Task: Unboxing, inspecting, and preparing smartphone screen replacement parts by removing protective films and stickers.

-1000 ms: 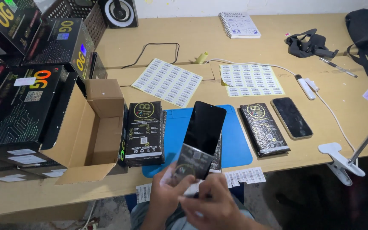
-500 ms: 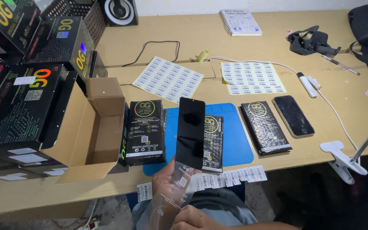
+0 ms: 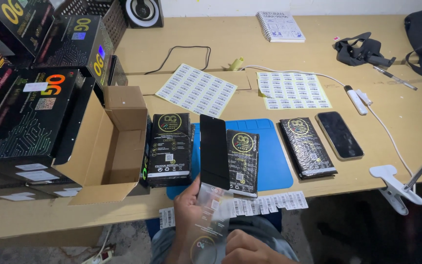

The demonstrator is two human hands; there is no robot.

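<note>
Above the mat's edge, left hand (image 3: 187, 215) gripping clear sleeve (image 3: 210, 222), black screen (image 3: 214, 151) slid lower, right hand (image 3: 250, 249) unclear.

black screen panel (image 3: 214, 151), blue mat (image 3: 269, 161) — tan table (image 3: 221, 44)

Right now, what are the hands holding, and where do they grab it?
The left hand grips the clear sleeve by its left edge; a black screen panel sticks out. The right hand holds its bottom.
</note>
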